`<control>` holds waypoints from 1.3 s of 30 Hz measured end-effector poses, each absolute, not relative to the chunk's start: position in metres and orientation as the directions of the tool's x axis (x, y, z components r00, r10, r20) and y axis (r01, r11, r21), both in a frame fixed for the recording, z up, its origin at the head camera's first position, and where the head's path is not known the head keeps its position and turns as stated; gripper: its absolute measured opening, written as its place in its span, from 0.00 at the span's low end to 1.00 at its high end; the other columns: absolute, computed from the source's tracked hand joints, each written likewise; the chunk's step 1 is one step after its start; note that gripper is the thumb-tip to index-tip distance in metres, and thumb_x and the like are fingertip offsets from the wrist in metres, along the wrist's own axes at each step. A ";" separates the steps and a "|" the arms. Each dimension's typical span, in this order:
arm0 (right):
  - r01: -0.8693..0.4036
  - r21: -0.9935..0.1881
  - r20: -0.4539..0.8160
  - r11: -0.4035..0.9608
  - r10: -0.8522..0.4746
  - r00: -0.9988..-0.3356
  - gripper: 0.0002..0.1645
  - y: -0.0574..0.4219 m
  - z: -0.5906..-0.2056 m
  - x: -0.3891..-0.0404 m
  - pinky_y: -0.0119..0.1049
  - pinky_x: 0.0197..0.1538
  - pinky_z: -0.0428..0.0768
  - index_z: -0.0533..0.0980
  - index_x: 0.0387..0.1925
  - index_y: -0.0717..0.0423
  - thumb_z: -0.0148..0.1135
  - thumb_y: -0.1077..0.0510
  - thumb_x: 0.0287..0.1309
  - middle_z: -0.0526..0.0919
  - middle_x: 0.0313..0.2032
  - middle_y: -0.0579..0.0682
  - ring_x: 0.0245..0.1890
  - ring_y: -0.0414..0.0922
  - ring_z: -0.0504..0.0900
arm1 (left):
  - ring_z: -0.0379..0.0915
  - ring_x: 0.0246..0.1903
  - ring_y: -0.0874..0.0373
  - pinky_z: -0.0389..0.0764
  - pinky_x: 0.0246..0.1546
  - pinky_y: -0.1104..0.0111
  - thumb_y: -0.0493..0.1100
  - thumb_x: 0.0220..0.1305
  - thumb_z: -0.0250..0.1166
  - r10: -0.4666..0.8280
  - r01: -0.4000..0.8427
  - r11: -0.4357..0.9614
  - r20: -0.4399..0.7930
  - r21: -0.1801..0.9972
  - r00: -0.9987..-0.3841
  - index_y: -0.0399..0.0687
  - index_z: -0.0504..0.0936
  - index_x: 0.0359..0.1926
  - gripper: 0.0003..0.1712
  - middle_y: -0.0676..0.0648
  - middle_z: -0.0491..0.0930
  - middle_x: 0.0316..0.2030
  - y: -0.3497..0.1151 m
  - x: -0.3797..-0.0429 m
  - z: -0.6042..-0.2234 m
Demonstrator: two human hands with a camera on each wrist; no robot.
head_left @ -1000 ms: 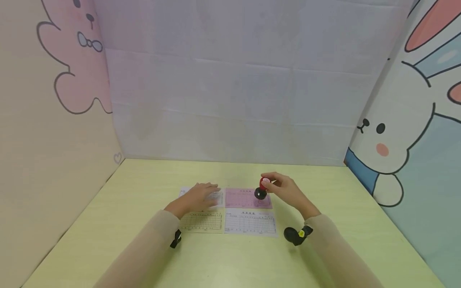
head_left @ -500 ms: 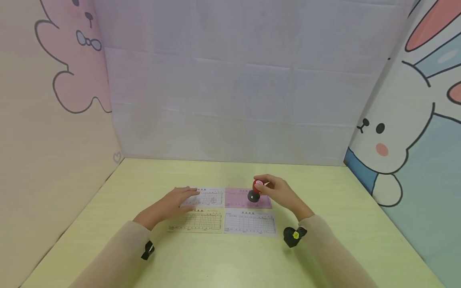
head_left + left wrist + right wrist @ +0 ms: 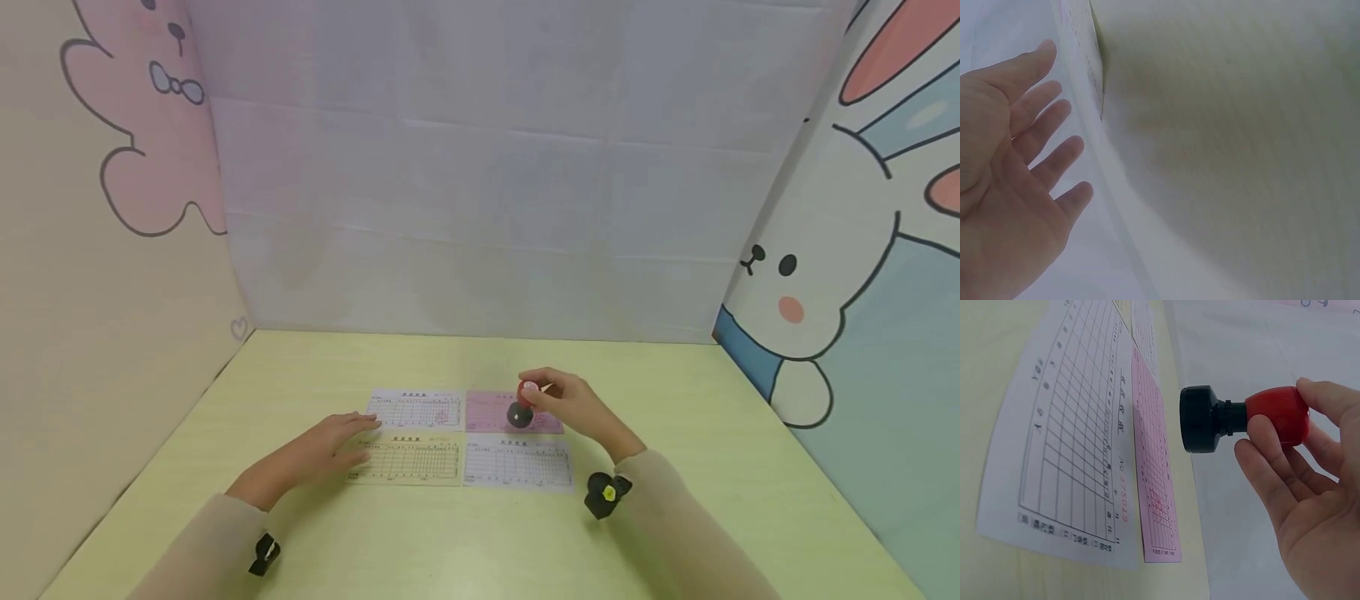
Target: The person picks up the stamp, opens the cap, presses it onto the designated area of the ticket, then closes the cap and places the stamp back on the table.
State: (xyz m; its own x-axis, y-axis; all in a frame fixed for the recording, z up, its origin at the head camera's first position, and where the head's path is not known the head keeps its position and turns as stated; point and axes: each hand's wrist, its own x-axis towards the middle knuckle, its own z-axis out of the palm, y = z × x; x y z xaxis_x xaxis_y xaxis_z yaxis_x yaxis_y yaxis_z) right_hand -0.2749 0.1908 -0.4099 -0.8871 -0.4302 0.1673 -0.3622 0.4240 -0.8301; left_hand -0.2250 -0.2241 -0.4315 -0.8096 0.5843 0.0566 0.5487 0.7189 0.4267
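My right hand (image 3: 577, 408) grips a stamp (image 3: 1277, 415) by its red handle, fingers and thumb around it. The stamp's black round base (image 3: 1199, 419) hangs over the pink form (image 3: 1155, 487), apart from the paper in the right wrist view. A red stamped mark (image 3: 1157, 506) shows on that pink form. My left hand (image 3: 311, 454) hovers at the left edge of the forms, its fingers spread and holding nothing. In the left wrist view the palm (image 3: 1016, 206) is bare. Under it, beside the fingers, lie a white form (image 3: 397, 410) with a red mark and a yellow form (image 3: 412, 462).
A second white form (image 3: 517, 464) lies nearest me on the right, below the pink one. All the forms lie on a pale yellow table (image 3: 420, 542). A white back wall (image 3: 480, 208) and printed side walls (image 3: 885, 350) enclose it.
My left hand has drawn back to the left and toward me, uncovering the white and yellow forms. My right hand has shifted slightly left with the stamp still in its grip.
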 end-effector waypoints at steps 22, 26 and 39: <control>-0.355 -0.852 0.130 0.386 -0.500 -0.856 0.21 0.163 -0.416 -0.265 0.42 0.48 0.80 0.79 0.58 0.47 0.64 0.46 0.67 0.83 0.43 0.48 0.40 0.47 0.84 | 0.62 0.65 0.29 0.64 0.63 0.38 0.42 0.69 0.65 0.614 0.554 0.710 0.002 0.435 -0.790 0.29 0.72 0.66 0.30 0.31 0.69 0.66 -0.240 -0.211 -0.437; -0.353 -0.842 0.112 0.407 -0.509 -0.853 0.21 0.153 -0.419 -0.262 0.44 0.49 0.79 0.79 0.57 0.43 0.64 0.44 0.67 0.83 0.45 0.45 0.41 0.45 0.83 | 0.62 0.66 0.30 0.63 0.63 0.38 0.43 0.69 0.66 0.614 0.550 0.707 -0.002 0.444 -0.789 0.29 0.71 0.66 0.31 0.31 0.69 0.66 -0.241 -0.212 -0.439; -0.387 -0.827 0.110 0.409 -0.557 -0.823 0.23 0.113 -0.421 -0.252 0.40 0.48 0.81 0.79 0.60 0.45 0.64 0.44 0.67 0.80 0.55 0.46 0.39 0.39 0.85 | 0.60 0.67 0.30 0.62 0.64 0.38 0.44 0.69 0.65 0.618 0.551 0.702 -0.003 0.451 -0.786 0.30 0.71 0.67 0.31 0.32 0.68 0.67 -0.245 -0.216 -0.445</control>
